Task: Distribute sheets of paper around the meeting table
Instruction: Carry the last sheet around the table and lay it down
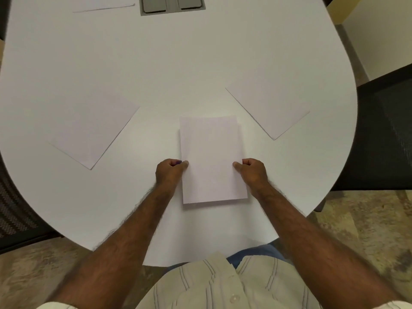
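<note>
Both hands, left hand (170, 169) and right hand (252, 169), pinch the side edges of the stack (213, 159) lying on the tabletop (178, 63) (three sheets already dealt). Next, likely: peel off one sheet only.

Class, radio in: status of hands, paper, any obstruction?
Left hand and right hand pinch the white paper stack by its side edges. Stack flat on the white rounded table. Nothing in the way.
</note>
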A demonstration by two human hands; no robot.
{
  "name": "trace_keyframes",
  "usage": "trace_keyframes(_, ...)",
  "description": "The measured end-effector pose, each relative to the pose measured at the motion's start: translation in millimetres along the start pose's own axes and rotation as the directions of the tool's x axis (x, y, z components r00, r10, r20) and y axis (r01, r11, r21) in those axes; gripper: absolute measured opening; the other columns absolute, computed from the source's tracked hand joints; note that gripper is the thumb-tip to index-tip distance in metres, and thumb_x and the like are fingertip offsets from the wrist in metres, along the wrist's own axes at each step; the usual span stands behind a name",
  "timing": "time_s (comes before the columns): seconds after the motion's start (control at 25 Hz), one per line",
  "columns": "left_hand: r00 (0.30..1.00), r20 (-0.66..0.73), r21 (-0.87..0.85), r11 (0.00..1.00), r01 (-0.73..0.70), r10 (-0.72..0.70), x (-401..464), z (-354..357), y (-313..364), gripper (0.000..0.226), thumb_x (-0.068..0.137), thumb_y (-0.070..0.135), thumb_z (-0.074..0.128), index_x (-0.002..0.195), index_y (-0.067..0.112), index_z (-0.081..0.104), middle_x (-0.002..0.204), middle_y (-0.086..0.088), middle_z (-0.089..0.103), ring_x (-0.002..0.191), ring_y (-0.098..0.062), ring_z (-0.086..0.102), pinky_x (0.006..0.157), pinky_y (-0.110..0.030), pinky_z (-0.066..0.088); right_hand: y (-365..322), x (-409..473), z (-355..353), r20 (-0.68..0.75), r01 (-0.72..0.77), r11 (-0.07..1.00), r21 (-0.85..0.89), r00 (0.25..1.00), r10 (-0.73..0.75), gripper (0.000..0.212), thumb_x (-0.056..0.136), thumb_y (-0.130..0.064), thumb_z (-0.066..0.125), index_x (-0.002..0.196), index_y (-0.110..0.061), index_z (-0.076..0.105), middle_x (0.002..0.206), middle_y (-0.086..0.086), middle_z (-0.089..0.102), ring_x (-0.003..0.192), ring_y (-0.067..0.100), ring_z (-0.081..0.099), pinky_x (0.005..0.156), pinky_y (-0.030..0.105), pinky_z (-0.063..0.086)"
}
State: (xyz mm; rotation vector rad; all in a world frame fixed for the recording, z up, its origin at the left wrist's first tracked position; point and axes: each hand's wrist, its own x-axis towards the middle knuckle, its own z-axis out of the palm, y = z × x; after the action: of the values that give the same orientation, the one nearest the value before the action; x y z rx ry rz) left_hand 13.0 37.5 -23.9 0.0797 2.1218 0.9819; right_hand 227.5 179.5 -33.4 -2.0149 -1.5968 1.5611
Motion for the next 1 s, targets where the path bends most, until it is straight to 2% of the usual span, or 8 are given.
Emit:
trace_keyframes(0.08, 0.999, 0.030, 0.005, 1.000, -0.016, 0.016, -15.3, 6.8, 6.5, 0.026, 0.085, 0.032, 0.083, 0.100, 0.011, 0.076, 0.095, -0.003, 0.075, 0.081, -0.020, 0.066, 0.072, -0.028, 0.052, 9.6, -8.7, -20.0, -0.005, 0.001, 0.999, 0.037, 1.000, -0.001, 0.029, 0.087, -0.032, 0.081, 0.084, -0.004, 0.072, 0.079, 0.003, 0.069, 0.072, 0.022, 0.060, 0.071, 0.034, 0.052)
trace_keyframes(0.16, 0.997, 0.060, 0.022, 0.999, -0.042, 0.041, -36.9, 17.4, 12.9, 0.026, 0.086, 0.031, 0.082, 0.101, 0.010, 0.076, 0.094, -0.002, 0.075, 0.077, -0.017, 0.064, 0.067, -0.026, 0.050, 20.0, -19.3, -43.4, -0.021, 0.010, 0.995, 0.095, 1.000, -0.008, 0.023, 0.088, -0.032, 0.081, 0.092, -0.009, 0.078, 0.089, 0.005, 0.080, 0.080, 0.026, 0.071, 0.081, 0.040, 0.061)
trace_keyframes(0.28, 0.990, 0.121, 0.030, 0.996, -0.081, 0.077, -71.6, 37.8, 18.1, 0.026, 0.087, 0.028, 0.082, 0.102, 0.008, 0.076, 0.094, -0.001, 0.074, 0.077, -0.015, 0.064, 0.067, -0.026, 0.049, 40.4, -35.4, -82.0, -0.046, 0.014, 0.980, 0.198, 0.999, -0.005, 0.019, 0.091, -0.030, 0.081, 0.100, -0.013, 0.080, 0.099, 0.003, 0.082, 0.094, 0.029, 0.078, 0.091, 0.046, 0.064)
trace_keyframes(0.4, 0.978, 0.167, 0.048, 0.990, -0.133, 0.123, -113.1, 67.7, 20.7, 0.024, 0.088, 0.026, 0.081, 0.102, 0.008, 0.076, 0.090, 0.001, 0.074, 0.072, -0.013, 0.063, 0.062, -0.023, 0.047, 70.8, -51.8, -125.7, -0.076, 0.013, 0.947, 0.320, 0.997, 0.012, 0.017, 0.092, -0.028, 0.082, 0.102, -0.014, 0.080, 0.102, 0.004, 0.081, 0.098, 0.030, 0.077, 0.093, 0.046, 0.064)
trace_keyframes(0.52, 0.964, 0.216, 0.044, 0.985, -0.168, 0.154, -160.1, 103.5, 19.0, 0.025, 0.089, 0.026, 0.081, 0.104, 0.007, 0.076, 0.093, 0.000, 0.074, 0.074, -0.013, 0.063, 0.061, -0.022, 0.046, 106.2, -73.8, -172.7, -0.107, 0.018, 0.901, 0.434, 0.994, 0.031, 0.007, 0.095, -0.021, 0.081, 0.091, -0.019, 0.076, 0.097, 0.001, 0.078, 0.093, 0.028, 0.075, 0.088, 0.044, 0.063)
trace_keyframes(0.72, 0.935, 0.321, 0.076, 0.980, -0.185, 0.151, -240.6, 168.2, -0.5, 0.025, 0.091, 0.025, 0.080, 0.107, 0.007, 0.076, 0.103, -0.006, 0.075, 0.080, -0.017, 0.063, 0.064, -0.024, 0.047, 188.7, -110.2, -250.3, -0.164, -0.002, 0.859, 0.512, 0.981, 0.100, 0.006, 0.093, -0.022, 0.083, 0.093, -0.018, 0.079, 0.095, 0.003, 0.083, 0.088, 0.030, 0.080, 0.080, 0.045, 0.067)
trace_keyframes(0.88, 0.892, 0.428, 0.131, 0.967, -0.217, 0.142, -301.6, 228.6, -16.9, 0.022, 0.091, 0.024, 0.079, 0.104, 0.008, 0.076, 0.103, -0.005, 0.075, 0.081, -0.017, 0.064, 0.066, -0.025, 0.048, 259.6, -139.8, -312.1, -0.223, -0.017, 0.818, 0.575, 0.959, 0.176, 0.008, 0.093, -0.021, 0.082, 0.088, -0.019, 0.076, 0.091, 0.002, 0.081, 0.080, 0.026, 0.075, 0.073, 0.037, 0.062)
trace_keyframes(1.0, 0.854, 0.505, 0.173, 0.954, -0.244, 0.127, -347.1, 278.6, -26.2, 0.018, 0.093, 0.028, 0.078, 0.102, 0.013, 0.074, 0.104, -0.002, 0.074, 0.089, -0.018, 0.067, 0.075, -0.026, 0.053, 310.5, -163.6, -355.0, -0.269, -0.024, 0.773, 0.634, 0.930, 0.250, 0.007, 0.094, -0.020, 0.082, 0.091, -0.016, 0.076, 0.089, 0.003, 0.080, 0.074, 0.022, 0.072, 0.066, 0.032, 0.057)
